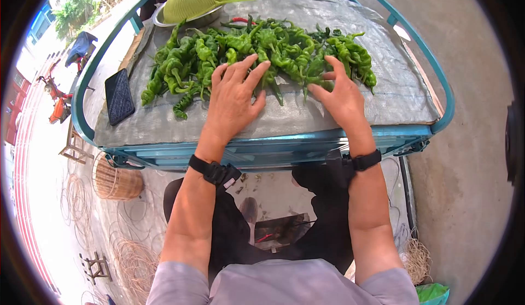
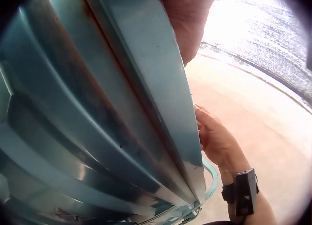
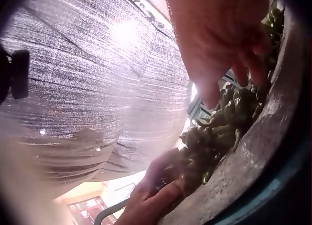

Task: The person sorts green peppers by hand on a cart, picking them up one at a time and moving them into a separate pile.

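Observation:
A heap of green peppers (image 1: pixel 268 45), long and wrinkled, lies across a grey sheet (image 1: pixel 262 120). My left hand (image 1: pixel 234 93) rests on the near side of the heap, its fingers spread over the peppers and the thumb apart. To its right, my right hand (image 1: pixel 345 98) reaches into the heap with thumb and forefinger apart around some pepper tips; nothing is gripped between them. From the right wrist view, the fingers of the right hand (image 3: pixel 224 45) hang over the peppers (image 3: pixel 209 137), and the left hand (image 3: pixel 153 193) touches the heap's other end.
A yellow-green strainer (image 1: pixel 191 3) sits in a metal bowl (image 1: pixel 210 16) behind the heap. A dark phone (image 1: pixel 118 97) lies at the sheet's left edge. Blue rails (image 1: pixel 447 94) enclose the cart bed. A wicker basket (image 1: pixel 116 180) stands on the ground at left.

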`<control>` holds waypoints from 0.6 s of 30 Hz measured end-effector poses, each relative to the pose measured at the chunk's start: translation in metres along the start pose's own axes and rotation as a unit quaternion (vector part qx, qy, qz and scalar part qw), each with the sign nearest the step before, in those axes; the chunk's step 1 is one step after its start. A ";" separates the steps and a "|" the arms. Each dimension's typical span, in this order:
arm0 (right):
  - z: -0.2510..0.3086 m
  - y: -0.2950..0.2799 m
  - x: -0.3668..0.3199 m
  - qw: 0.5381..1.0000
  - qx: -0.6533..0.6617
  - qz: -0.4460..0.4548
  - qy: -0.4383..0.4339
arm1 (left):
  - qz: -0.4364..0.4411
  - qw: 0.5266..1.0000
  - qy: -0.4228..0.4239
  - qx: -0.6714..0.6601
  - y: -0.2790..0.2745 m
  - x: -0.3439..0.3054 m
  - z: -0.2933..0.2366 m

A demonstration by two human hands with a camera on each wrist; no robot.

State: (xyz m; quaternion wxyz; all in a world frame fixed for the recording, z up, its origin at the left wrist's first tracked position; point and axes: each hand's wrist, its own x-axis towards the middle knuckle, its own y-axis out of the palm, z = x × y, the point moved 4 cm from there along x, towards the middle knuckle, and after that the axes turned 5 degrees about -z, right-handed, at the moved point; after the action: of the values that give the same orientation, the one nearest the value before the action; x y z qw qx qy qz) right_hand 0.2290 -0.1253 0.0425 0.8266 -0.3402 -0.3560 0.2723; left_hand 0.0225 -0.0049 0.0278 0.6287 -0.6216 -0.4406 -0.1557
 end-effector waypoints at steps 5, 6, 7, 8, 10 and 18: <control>-0.002 0.009 0.006 1.000 -0.004 -0.006 0.028 | 0.001 1.000 -0.001 -0.006 0.000 0.000 0.001; -0.001 0.003 0.006 0.998 0.009 -0.029 0.051 | 0.002 1.000 -0.001 -0.007 0.000 0.000 0.001; -0.002 0.000 0.006 0.996 0.022 -0.051 0.073 | 0.002 1.000 0.000 -0.007 0.001 0.000 0.001; -0.006 -0.002 0.010 0.996 0.011 -0.082 0.033 | 0.001 1.000 -0.002 -0.008 0.000 0.000 0.002; -0.011 -0.006 0.016 0.989 -0.009 -0.142 -0.046 | 0.001 1.000 -0.005 -0.011 0.000 0.000 0.002; -0.006 -0.002 0.010 0.995 -0.050 -0.073 -0.036 | 0.004 1.000 -0.005 -0.016 0.001 -0.001 0.004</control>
State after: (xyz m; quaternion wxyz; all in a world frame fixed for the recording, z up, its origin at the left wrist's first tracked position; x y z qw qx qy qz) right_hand 0.2399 -0.1217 0.0451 0.8129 -0.3442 -0.4226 0.2051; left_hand 0.0214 -0.0018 0.0257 0.6171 -0.6339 -0.4389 -0.1571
